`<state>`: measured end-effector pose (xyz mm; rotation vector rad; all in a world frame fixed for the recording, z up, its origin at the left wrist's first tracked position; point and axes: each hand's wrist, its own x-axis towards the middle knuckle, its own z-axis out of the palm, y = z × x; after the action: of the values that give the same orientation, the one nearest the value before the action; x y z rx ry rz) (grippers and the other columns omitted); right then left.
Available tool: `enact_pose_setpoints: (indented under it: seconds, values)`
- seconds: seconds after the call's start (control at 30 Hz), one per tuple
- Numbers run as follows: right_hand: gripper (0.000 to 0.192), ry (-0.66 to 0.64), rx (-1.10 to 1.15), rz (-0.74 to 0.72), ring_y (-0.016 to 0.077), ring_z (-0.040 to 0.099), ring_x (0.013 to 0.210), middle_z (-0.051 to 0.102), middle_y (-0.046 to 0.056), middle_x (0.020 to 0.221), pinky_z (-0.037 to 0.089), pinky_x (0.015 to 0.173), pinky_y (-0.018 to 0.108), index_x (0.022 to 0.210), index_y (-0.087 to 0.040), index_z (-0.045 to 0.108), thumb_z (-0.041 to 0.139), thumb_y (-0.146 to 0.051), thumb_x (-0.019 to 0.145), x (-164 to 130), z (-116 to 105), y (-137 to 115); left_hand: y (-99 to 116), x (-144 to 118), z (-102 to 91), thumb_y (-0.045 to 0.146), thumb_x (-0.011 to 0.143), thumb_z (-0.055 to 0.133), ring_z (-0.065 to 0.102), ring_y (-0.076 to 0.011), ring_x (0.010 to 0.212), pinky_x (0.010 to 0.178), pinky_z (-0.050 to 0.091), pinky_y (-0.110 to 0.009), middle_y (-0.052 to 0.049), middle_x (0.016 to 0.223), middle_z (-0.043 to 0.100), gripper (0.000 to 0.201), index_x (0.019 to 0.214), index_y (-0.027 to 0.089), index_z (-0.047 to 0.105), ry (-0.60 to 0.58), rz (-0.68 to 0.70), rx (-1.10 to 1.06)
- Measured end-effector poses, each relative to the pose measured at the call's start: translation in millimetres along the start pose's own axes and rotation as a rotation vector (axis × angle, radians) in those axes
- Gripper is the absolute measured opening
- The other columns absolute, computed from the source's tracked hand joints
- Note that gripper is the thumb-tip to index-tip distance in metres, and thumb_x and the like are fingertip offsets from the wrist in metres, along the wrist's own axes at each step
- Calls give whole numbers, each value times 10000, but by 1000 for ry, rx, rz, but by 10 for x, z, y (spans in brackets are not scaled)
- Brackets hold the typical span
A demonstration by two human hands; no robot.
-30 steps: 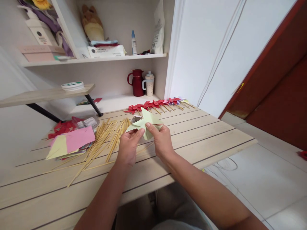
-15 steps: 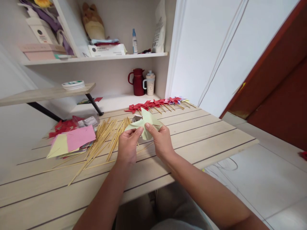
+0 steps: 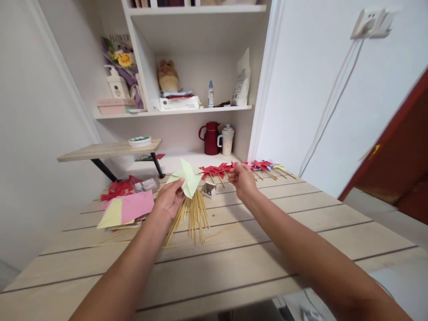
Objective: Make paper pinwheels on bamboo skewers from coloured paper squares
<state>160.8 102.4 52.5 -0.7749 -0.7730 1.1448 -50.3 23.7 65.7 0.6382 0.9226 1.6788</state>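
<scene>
My left hand (image 3: pixel 171 198) pinches a pale green paper pinwheel (image 3: pixel 189 179) by its lower left side and holds it up above a fan of thin wooden sticks (image 3: pixel 197 218). On the right, my right hand (image 3: pixel 242 180) is raised with its fingers curled together, in front of a row of red paper pinwheels (image 3: pixel 214 170) on sticks. Whatever its fingertips hold, if anything, is too small to make out. Between the two hands stands a small open box (image 3: pixel 209 190) with tiny dark bits inside. One tiny bit (image 3: pixel 213 215) lies loose on the slatted table (image 3: pixel 267 267).
Pink and yellow paper sheets (image 3: pixel 137 207) are stacked at the left, beside red paper pieces (image 3: pixel 117 189) and a clear plastic pack (image 3: pixel 147 185). A small raised shelf (image 3: pixel 110 150) stands behind them. At the back are a red jug (image 3: pixel 211 139) and a speckled cup (image 3: pixel 227 140).
My right hand has let go of the green pinwheel and moved right, towards the red pinwheels. My left hand keeps the pinwheel, now further left. The camera view has tilted up.
</scene>
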Motion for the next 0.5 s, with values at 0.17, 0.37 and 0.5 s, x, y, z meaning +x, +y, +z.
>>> enact_pose_setpoints:
  seconds: [0.17,0.37,0.5]
  values:
    - [233,-247,-311,-548,125,477,558,536,-77,642,406,564,266,1089,-254,621,670,-370,893,-158,-218,-39,3,-8,31,160,694,878,726,-170,770,704,594,-248,-136,923,789,243,901,85,776,-222,-7,58]
    - [468,-783,-687,-851,154,606,696,695,6,878,510,693,314,1339,-303,612,617,-189,885,-466,-375,178,-173,40,-52,195,671,899,723,-180,737,688,588,-261,-127,882,788,272,890,92,775,-268,-31,49]
    - [511,-740,-788,-874,152,622,729,736,38,1026,515,705,302,1366,-335,604,530,-132,903,-470,-319,311,-341,28,-117,202,688,887,725,-185,718,694,586,-263,-139,830,778,219,829,83,768,-257,-118,94]
